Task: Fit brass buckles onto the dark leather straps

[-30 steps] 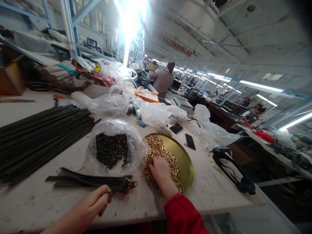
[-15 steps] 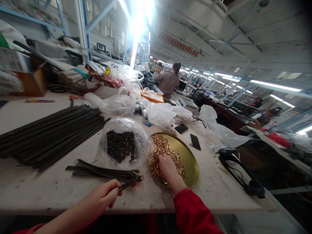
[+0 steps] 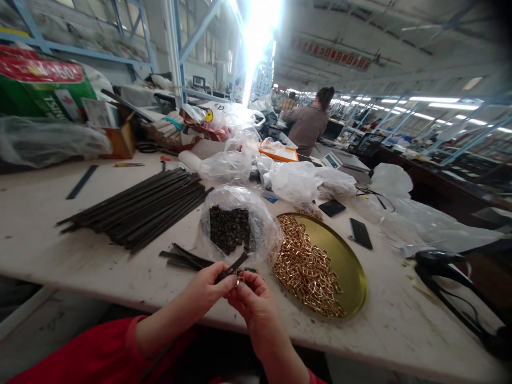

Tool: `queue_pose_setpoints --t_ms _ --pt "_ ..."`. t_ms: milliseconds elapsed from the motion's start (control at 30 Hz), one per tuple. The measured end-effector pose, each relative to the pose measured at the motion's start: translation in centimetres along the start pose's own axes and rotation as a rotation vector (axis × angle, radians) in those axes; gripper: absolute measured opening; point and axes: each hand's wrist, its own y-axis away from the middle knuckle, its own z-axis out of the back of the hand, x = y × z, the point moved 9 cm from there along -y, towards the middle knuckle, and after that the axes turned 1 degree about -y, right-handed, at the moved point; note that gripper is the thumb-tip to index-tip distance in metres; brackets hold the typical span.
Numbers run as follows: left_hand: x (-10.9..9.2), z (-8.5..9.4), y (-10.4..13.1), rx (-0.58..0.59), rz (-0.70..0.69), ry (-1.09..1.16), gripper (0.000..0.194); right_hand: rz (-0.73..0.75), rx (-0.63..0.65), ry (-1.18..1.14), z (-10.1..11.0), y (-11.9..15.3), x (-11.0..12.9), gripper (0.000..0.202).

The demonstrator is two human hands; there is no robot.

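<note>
My left hand (image 3: 212,285) is closed on a dark strap (image 3: 237,263), whose end sticks out past the fingers. Touching it, my right hand (image 3: 253,298) pinches a small gold buckle (image 3: 239,280) at the strap. Whether the strap passes through the buckle is hard to see. Just behind the hands lie several dark straps (image 3: 180,260), partly covered by my left hand. To the right, a round gold tray (image 3: 348,266) holds a heap of gold buckles (image 3: 306,266). A clear plastic bag (image 3: 264,234) of small dark pieces (image 3: 230,229) stands behind the hands.
A large bundle of dark strips (image 3: 140,208) lies at the left. Two dark phone-like objects, one a phone (image 3: 360,233), lie beyond the tray. A black device with a cable (image 3: 444,288) stands at right. Crumpled plastic bags (image 3: 294,181) line the back. A person (image 3: 310,125) is farther off.
My right hand has left the buckle heap and come to my left hand, bringing a gold buckle. My left hand has raised the strap toward it. The view has swung left.
</note>
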Motion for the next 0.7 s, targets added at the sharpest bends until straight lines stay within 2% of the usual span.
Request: queue_pose_setpoints --t_ms 67,167,300,500,567,700 --pt "1.0 0.0 0.3 0.036 0.101 -0.007 0.028 0.017 -0.003 0.055 -0.4 0.0 -0.4 0.039" --pt "1.5 0.1 0.7 0.077 0.17 -0.05 0.026 0.09 -0.037 0.163 0.5 -0.4 -0.3 0.046" --pt "1.4 -0.3 0.8 0.113 0.149 -0.076 0.024 0.174 -0.045 0.223 1.4 -0.5 -0.2 0.04" --pt "2.2 -0.4 0.6 0.15 0.065 -0.113 0.025 0.2 0.005 0.349 0.7 -0.3 -0.3 0.028" --pt "2.4 -0.1 0.7 0.165 0.056 -0.144 0.028 0.156 0.01 0.318 0.5 -0.4 -0.3 0.03" --pt "2.3 1.2 1.6 0.163 0.017 -0.238 0.034 0.072 -0.055 0.091 0.8 -0.2 0.0 0.035"
